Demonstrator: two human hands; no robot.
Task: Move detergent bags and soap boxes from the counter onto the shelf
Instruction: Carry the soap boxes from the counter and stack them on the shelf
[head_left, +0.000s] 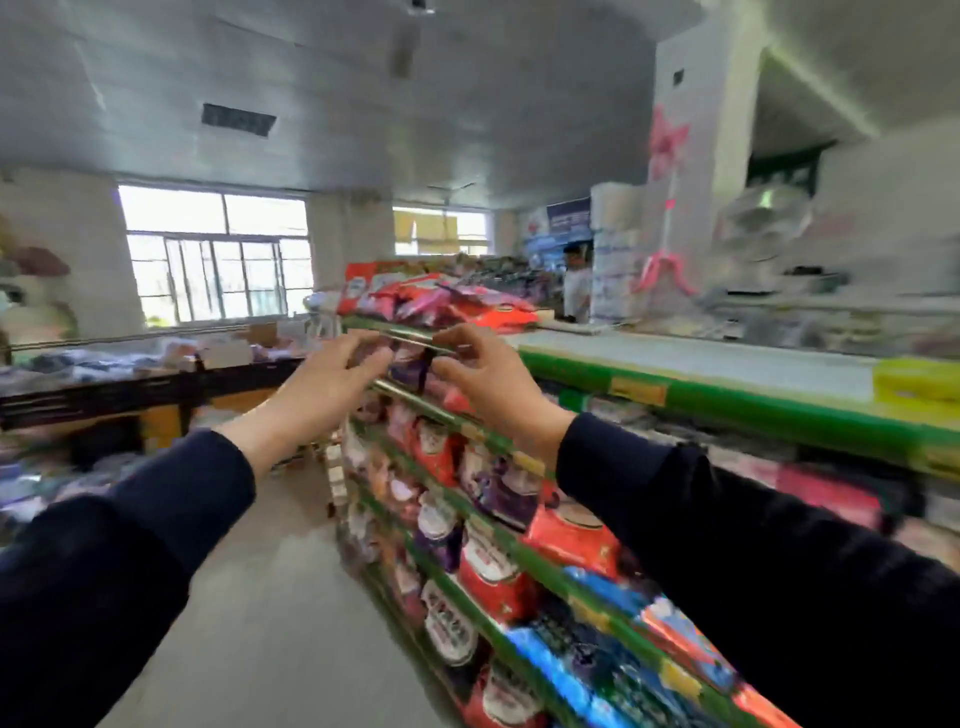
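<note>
Both my arms, in dark sleeves, reach up to the second tier of a green-edged shelf (524, 558). My left hand (332, 376) and my right hand (493, 387) pinch the two sides of a purple and pink detergent bag (410, 366), which sits between two metal rails at the shelf's front. The picture is blurred, so the grip is hard to read in detail. More red and pink bags (441, 301) are piled on the shelf's top. Red, purple and blue bags (488, 571) fill the tiers below.
A counter with a white top and green front (701, 364) runs along the right, with a yellow pack (914, 379) on it. A person (576, 286) stands behind it. A dark table (130, 389) with goods is at the left, across the grey aisle floor (270, 597).
</note>
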